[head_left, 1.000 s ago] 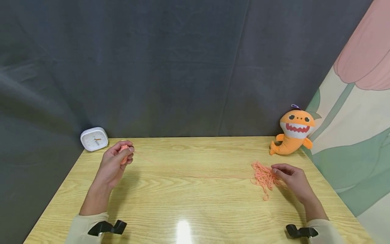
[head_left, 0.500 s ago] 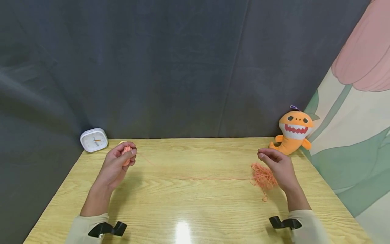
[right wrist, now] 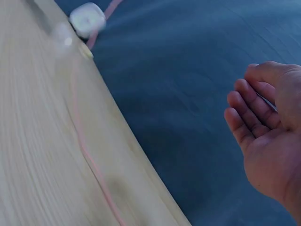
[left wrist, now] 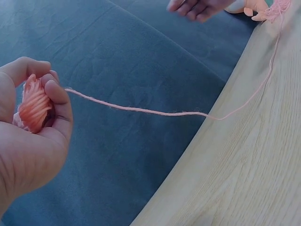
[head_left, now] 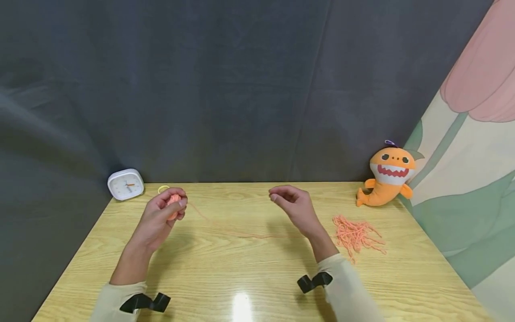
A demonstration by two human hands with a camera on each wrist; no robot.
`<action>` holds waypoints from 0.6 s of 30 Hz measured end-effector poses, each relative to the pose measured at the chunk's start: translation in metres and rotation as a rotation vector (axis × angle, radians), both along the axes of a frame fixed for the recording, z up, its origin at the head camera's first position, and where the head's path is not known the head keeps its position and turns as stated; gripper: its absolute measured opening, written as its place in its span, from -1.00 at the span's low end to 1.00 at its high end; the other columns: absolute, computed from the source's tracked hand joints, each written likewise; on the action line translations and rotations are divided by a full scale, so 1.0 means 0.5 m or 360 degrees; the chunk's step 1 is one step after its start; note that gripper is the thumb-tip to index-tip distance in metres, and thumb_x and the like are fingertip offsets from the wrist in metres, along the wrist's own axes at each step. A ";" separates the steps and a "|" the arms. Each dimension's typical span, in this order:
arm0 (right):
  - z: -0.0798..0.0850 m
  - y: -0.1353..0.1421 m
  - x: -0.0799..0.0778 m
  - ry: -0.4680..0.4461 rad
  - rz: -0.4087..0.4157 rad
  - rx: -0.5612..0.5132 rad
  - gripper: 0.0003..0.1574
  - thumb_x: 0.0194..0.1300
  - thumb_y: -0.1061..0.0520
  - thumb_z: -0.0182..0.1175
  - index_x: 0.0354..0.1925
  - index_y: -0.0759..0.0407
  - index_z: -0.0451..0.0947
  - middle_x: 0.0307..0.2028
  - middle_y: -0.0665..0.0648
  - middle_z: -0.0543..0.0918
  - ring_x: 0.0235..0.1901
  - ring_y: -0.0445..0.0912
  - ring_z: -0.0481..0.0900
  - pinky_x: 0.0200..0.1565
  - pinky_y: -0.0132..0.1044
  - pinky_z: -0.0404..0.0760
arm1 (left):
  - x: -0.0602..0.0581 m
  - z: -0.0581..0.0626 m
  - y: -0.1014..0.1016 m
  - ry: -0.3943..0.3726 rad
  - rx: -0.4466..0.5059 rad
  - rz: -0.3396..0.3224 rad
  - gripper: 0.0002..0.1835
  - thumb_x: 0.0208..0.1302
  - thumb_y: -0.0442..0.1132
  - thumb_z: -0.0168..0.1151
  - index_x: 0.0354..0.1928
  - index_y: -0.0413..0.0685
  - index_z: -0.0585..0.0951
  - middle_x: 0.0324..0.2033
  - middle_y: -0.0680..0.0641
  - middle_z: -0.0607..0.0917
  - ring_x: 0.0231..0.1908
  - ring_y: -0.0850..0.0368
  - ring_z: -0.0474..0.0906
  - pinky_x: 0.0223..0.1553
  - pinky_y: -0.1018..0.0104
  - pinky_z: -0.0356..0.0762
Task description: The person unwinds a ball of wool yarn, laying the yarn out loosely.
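Note:
A small wound ball of coral-pink yarn [head_left: 174,203] sits in my left hand [head_left: 154,223], gripped between the thumb and curled fingers. In the left wrist view its wraps [left wrist: 35,106] lie side by side, partly covered by the fingers. From it a single strand [left wrist: 141,109] sags down to the table and runs to a loose tangle of the same yarn [head_left: 356,235] at the right. My right hand [head_left: 297,210] is raised over the table between the two. Its fingers are loosely bent, and the right wrist view shows nothing in them [right wrist: 270,125].
A white clock [head_left: 125,184] stands at the back left corner of the wooden table [head_left: 225,277]. Near it lies a yellow ring [head_left: 162,188], partly behind the left hand. At the back right sits an orange shark plush [head_left: 388,176]. A dark curtain [head_left: 241,89] hangs along the back edge.
My right hand has lifted off the yarn tangle and moved left toward the middle. My left hand has shifted slightly right, keeping its hold on the yarn ball. The tangle now lies uncovered.

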State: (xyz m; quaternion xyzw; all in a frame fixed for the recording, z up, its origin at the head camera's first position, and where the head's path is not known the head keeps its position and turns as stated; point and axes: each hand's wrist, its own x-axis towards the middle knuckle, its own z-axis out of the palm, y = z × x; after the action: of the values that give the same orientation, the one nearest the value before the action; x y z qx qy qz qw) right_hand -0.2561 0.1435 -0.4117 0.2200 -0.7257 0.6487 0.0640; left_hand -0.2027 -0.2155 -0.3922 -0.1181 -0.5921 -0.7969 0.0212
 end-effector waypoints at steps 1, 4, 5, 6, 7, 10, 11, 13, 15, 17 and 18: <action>0.000 -0.019 0.000 -0.0010 0.0031 -0.0001 -0.70 0.43 0.20 0.30 0.03 0.37 0.66 -0.12 0.19 0.74 -0.21 -0.25 0.67 -0.11 -0.43 0.68 | 0.000 0.000 0.001 -0.0005 0.0000 0.0002 -0.74 0.47 -0.49 0.13 -0.17 0.07 0.64 -0.31 0.13 0.62 -0.40 0.30 0.49 -0.36 0.51 0.49; -0.002 -0.074 -0.001 -0.0032 0.0118 -0.0018 -0.71 0.44 0.20 0.29 0.03 0.36 0.66 -0.09 0.30 0.72 -0.20 -0.25 0.66 -0.10 -0.43 0.67 | 0.000 0.001 0.001 -0.0018 0.0002 0.0008 -0.75 0.47 -0.48 0.13 -0.17 0.07 0.64 -0.31 0.13 0.62 -0.40 0.30 0.48 -0.36 0.51 0.49; -0.003 -0.090 -0.001 -0.0036 0.0139 -0.0025 -0.72 0.44 0.21 0.29 0.03 0.35 0.67 -0.08 0.33 0.72 -0.19 -0.25 0.66 -0.10 -0.43 0.67 | 0.000 0.001 0.002 -0.0013 0.0002 0.0003 -0.75 0.48 -0.48 0.12 -0.16 0.07 0.64 -0.31 0.13 0.61 -0.39 0.30 0.48 -0.36 0.51 0.48; -0.004 -0.106 -0.001 -0.0043 0.0158 -0.0033 -0.73 0.44 0.22 0.29 0.03 0.35 0.67 -0.06 0.34 0.71 -0.18 -0.23 0.67 -0.09 -0.43 0.67 | 0.000 0.000 0.002 -0.0004 0.0005 -0.0006 -0.75 0.48 -0.48 0.12 -0.16 0.07 0.64 -0.30 0.13 0.61 -0.39 0.30 0.48 -0.36 0.51 0.48; -0.005 -0.121 0.000 -0.0049 0.0174 -0.0038 -0.74 0.44 0.22 0.28 0.03 0.33 0.67 -0.06 0.34 0.71 -0.17 -0.23 0.67 -0.09 -0.43 0.67 | 0.000 0.000 0.002 0.0007 0.0009 -0.0017 -0.75 0.48 -0.48 0.12 -0.15 0.07 0.64 -0.30 0.14 0.61 -0.39 0.31 0.48 -0.36 0.51 0.48; -0.010 -0.163 0.002 -0.0068 0.0198 -0.0050 -0.75 0.45 0.22 0.28 0.03 0.31 0.68 -0.04 0.32 0.72 -0.16 -0.22 0.67 -0.10 -0.45 0.67 | 0.001 -0.003 0.004 0.0042 0.0021 -0.0059 -0.77 0.49 -0.47 0.13 -0.14 0.06 0.63 -0.30 0.14 0.61 -0.38 0.31 0.47 -0.35 0.50 0.47; -0.011 -0.176 0.002 -0.0071 0.0205 -0.0049 -0.75 0.45 0.22 0.28 0.03 0.30 0.68 -0.04 0.31 0.73 -0.16 -0.23 0.67 -0.11 -0.45 0.66 | 0.001 -0.004 0.004 0.0055 0.0025 -0.0073 -0.78 0.49 -0.46 0.13 -0.13 0.06 0.63 -0.29 0.13 0.61 -0.38 0.31 0.47 -0.35 0.50 0.46; -0.013 -0.202 0.004 -0.0079 0.0232 -0.0056 -0.74 0.45 0.22 0.28 0.04 0.31 0.68 -0.04 0.31 0.73 -0.16 -0.24 0.66 -0.11 -0.45 0.66 | 0.002 -0.006 0.005 0.0063 0.0035 -0.0087 -0.82 0.48 -0.43 0.18 -0.13 0.06 0.63 -0.29 0.12 0.60 -0.38 0.31 0.47 -0.35 0.50 0.46; -0.015 -0.225 0.006 -0.0085 0.0262 -0.0054 -0.72 0.45 0.21 0.28 0.06 0.32 0.67 -0.02 0.31 0.73 -0.15 -0.25 0.67 -0.09 -0.45 0.66 | 0.002 -0.006 0.007 0.0064 0.0045 -0.0097 -0.86 0.47 -0.39 0.22 -0.13 0.05 0.63 -0.29 0.11 0.59 -0.38 0.32 0.47 -0.35 0.50 0.46; -0.017 -0.245 0.010 -0.0095 0.0297 -0.0051 -0.72 0.46 0.20 0.27 0.07 0.31 0.67 0.01 0.31 0.72 -0.13 -0.25 0.67 -0.05 -0.45 0.67 | 0.002 -0.006 0.008 0.0063 0.0053 -0.0101 -0.89 0.45 -0.36 0.26 -0.13 0.04 0.63 -0.29 0.09 0.59 -0.39 0.32 0.47 -0.36 0.50 0.45; -0.020 -0.253 0.011 -0.0103 0.0310 -0.0045 -0.71 0.46 0.19 0.28 0.07 0.29 0.67 0.02 0.30 0.72 -0.11 -0.25 0.67 -0.04 -0.45 0.67 | 0.002 -0.006 0.008 0.0062 0.0058 -0.0102 -0.89 0.45 -0.35 0.27 -0.13 0.04 0.63 -0.29 0.09 0.58 -0.39 0.32 0.47 -0.36 0.51 0.45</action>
State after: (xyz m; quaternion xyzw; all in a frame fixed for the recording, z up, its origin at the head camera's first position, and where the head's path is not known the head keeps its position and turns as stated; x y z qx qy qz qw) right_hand -0.2508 0.0170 -0.4215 0.2675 -0.6934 0.6688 -0.0199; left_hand -0.2014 -0.2114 -0.3953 -0.1522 -0.5729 -0.8053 0.0093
